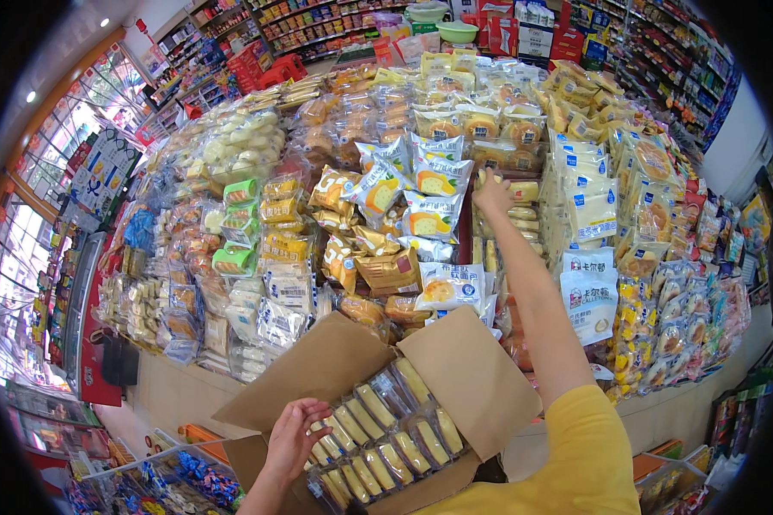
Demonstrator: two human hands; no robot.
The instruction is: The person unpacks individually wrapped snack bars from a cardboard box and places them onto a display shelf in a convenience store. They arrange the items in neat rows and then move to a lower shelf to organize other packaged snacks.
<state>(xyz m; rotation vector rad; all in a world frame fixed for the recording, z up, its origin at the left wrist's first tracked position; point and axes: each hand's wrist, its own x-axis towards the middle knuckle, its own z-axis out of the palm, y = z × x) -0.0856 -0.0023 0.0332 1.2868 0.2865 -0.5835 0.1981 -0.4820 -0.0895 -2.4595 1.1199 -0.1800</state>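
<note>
An open cardboard box [470, 373] with its flaps spread stands before me, filled with rows of wrapped yellow cake bars [377, 407]. My left hand [296, 428] hovers at the box's left side, palm over the bars, fingers apart and holding nothing. My right arm reaches to the display, where my right hand [491, 192] is at the back end of a column of wrapped yellow bars [524, 215]. Its fingers are bent around a pale yellow piece that is mostly hidden. Left of this hand lie white packs with a yellow cake picture [439, 175] and gold packs [388, 270].
A wide display of bagged breads surrounds the reach, with white bread packs [591, 209] close on the right of my arm and green-wrapped rolls [235, 261] to the left. Candy bins [187, 479] stand at lower left. Stocked shelves [315, 26] and pale green basins [457, 31] are behind.
</note>
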